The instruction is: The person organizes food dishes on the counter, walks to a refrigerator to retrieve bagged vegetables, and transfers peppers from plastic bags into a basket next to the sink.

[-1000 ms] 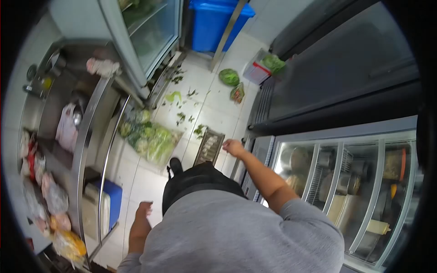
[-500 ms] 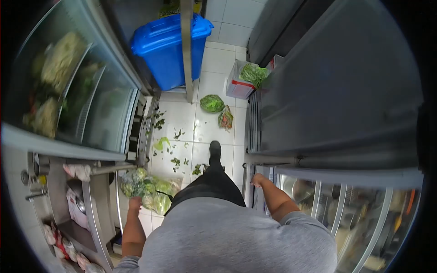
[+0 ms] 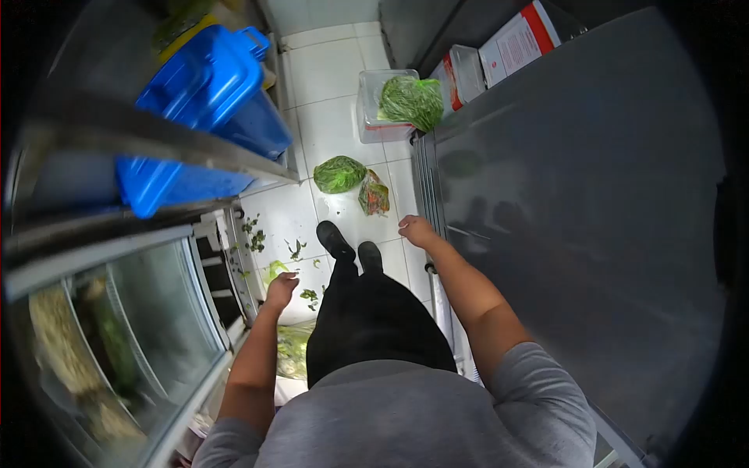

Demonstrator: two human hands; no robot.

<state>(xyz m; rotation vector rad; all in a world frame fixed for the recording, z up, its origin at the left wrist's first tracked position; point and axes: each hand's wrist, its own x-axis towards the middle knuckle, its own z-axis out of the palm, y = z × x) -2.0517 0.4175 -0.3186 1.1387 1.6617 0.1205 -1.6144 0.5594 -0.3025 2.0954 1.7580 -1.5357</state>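
Note:
My left hand hangs low over the floor, its fingers loosely curled and nothing visible in them. Beneath it lie leaf scraps and a pale green leaf. My right hand is curled too, beside the dark grey appliance panel, and it appears to hold nothing. Ahead of my shoes rest a bag of leafy greens and a smaller bag with red and green contents. Another bag of greens sits on a clear plastic bin.
A blue lidded bin stands at the left behind a metal post. Nearer on the left is a glass-fronted fridge holding produce. A large bag of vegetables lies by my left leg. Red-and-white boxes stand at the far right.
I have stepped forward, and the floor bags and clear bin are closer. Both hands have swung forward. The blue bin and glass-fronted fridge have shifted left and nearer in view.

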